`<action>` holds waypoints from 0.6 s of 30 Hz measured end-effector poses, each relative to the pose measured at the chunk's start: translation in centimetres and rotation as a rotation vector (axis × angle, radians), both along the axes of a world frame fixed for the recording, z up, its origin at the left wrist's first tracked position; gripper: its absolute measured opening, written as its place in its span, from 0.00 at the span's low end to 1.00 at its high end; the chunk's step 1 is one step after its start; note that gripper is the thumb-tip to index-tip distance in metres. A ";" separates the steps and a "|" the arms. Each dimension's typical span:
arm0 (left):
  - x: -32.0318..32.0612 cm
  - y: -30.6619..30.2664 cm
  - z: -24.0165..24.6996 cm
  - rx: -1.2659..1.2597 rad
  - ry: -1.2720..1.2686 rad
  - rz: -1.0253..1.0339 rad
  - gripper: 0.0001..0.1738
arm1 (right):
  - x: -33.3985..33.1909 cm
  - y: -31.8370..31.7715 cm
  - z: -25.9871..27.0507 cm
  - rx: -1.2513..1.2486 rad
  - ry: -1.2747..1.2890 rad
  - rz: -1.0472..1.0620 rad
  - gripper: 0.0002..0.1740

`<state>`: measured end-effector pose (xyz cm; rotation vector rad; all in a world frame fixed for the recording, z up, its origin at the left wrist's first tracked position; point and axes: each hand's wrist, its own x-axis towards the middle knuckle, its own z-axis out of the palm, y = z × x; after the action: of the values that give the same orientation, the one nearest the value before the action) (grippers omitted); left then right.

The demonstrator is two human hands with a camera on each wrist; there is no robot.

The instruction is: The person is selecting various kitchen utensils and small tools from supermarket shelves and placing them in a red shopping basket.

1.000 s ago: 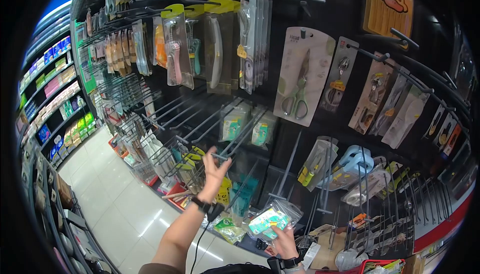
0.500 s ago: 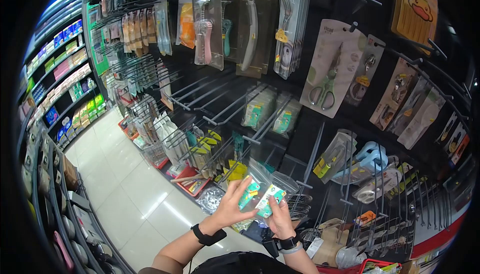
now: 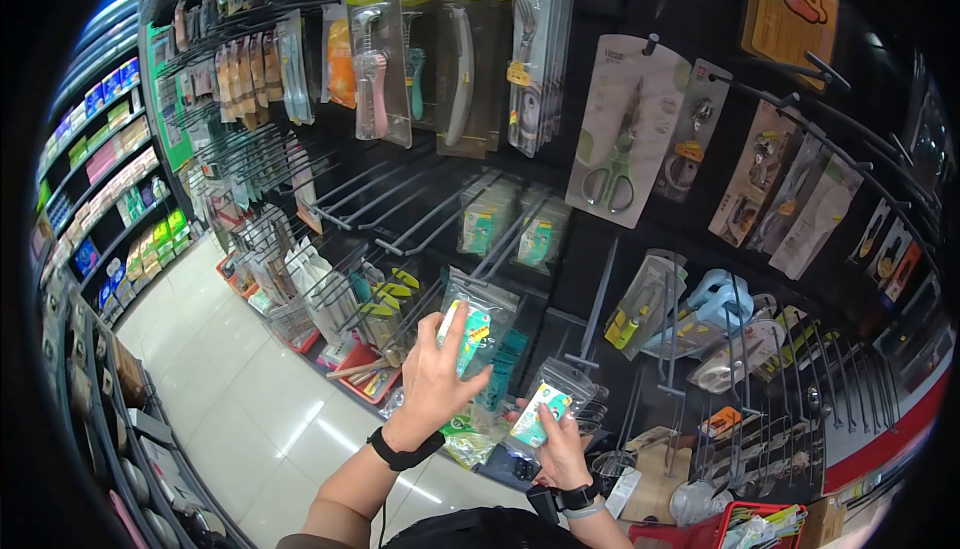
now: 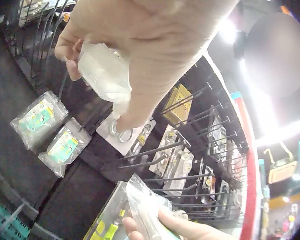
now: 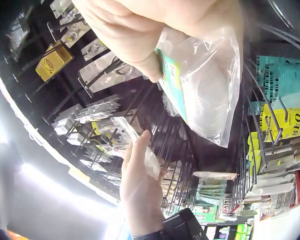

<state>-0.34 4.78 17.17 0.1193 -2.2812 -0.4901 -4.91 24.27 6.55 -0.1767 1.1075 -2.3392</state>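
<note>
My left hand point(image 3: 428, 389) grips a clear zip bag point(image 3: 478, 321) with a teal-and-white label, held up near the ends of the display hooks. Stacked clear plastic pieces show through this bag in the left wrist view. Lower and to the right, my right hand point(image 3: 563, 454) holds a similar zip bag point(image 3: 540, 417), its thumb across the label. In the right wrist view, that bag point(image 5: 207, 95) shows nested, ribbed clear plastic inside. Two more bags of this kind, one point(image 3: 487, 217) beside the other point(image 3: 541, 232), hang at the back behind the hooks.
Bare metal hooks point(image 3: 405, 234) jut out left of the hanging bags. Carded scissors point(image 3: 615, 164) and packaged peelers point(image 3: 372, 79) hang above. A blue-handled item point(image 3: 725, 299) hangs at right. Red baskets point(image 3: 762, 524) stand low, and a tiled aisle point(image 3: 235, 379) runs at left.
My left hand, empty near the hooks at first, took hold of a bag beside my right hand. It has since moved up and left with it, and the two bags are apart.
</note>
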 end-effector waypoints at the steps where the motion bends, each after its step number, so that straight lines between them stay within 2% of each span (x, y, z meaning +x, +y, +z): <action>1: -0.1 0.0 0.0 -0.006 -0.022 0.011 0.52 | 0.0 0.2 -0.1 0.000 0.011 -0.001 0.13; 5: -0.2 0.5 0.4 0.019 -0.063 0.018 0.50 | -0.2 0.7 -0.4 0.011 0.022 -0.011 0.14; 11: 2.2 1.2 0.3 0.018 0.008 0.020 0.47 | -0.2 1.8 -0.7 0.030 0.020 -0.041 0.15; 18: 2.3 0.5 1.6 0.016 -0.027 0.054 0.49 | -0.2 0.8 -0.9 -0.002 -0.013 -0.016 0.15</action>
<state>1.91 5.27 18.80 0.1962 -2.2945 -0.4810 -5.10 25.03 5.61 -0.1539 1.1043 -2.3527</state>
